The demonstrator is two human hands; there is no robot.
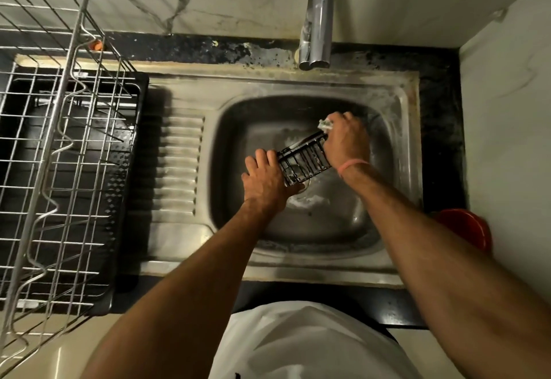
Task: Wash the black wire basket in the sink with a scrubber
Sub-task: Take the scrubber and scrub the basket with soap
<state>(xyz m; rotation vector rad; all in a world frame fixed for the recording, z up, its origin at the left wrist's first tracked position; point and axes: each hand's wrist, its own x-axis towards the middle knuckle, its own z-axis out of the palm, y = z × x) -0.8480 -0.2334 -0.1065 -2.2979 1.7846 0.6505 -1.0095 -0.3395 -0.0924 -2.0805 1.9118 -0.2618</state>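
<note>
Black wire basket [304,161] tilts over our sink [399,92], left hand [265,179] gripping one end steady so our right hand [346,140], clutching the scrubber [325,124], can scrub it.

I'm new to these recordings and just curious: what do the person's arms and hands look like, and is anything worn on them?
Both forearms are bare, with no sleeves in view, and neither the left hand nor the right hand wears a glove. The only thing worn is a thin pinkish-orange band around the right wrist. No rings or a watch can be made out. A white garment covers the body below.
</note>
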